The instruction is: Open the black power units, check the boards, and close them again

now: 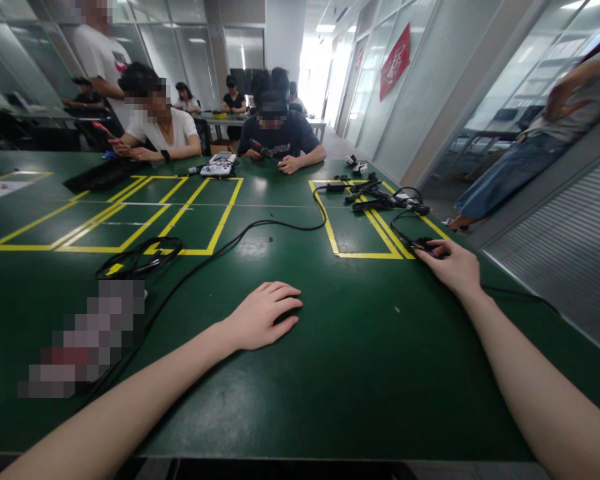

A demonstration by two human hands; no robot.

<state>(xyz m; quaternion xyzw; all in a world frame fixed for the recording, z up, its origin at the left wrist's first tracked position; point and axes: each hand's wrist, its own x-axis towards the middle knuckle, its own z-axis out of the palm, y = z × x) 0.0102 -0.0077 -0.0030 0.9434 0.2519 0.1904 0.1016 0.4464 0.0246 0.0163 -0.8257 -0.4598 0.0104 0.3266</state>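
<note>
My left hand [265,317] lies palm down on the green table [300,407], its fingers a little apart and nothing in them. Over at the right edge, my right hand [453,267] has its fingers closed around a small bunched black cable [425,245]. Part of that bunch is hidden by the fingers, and a strand runs away from it along the table edge. Just beyond the right hand lies a tangle of black cables and adapters [373,200]. A black power brick [336,188] on a long cord is left of that tangle.
Yellow tape [225,217] marks rectangles on the table. A coiled black cable [140,259] and a blurred-out object [87,340] lie at the left. Across the table sit two people, near a black tray [103,175] and a white device [219,165]. Another person stands at the right.
</note>
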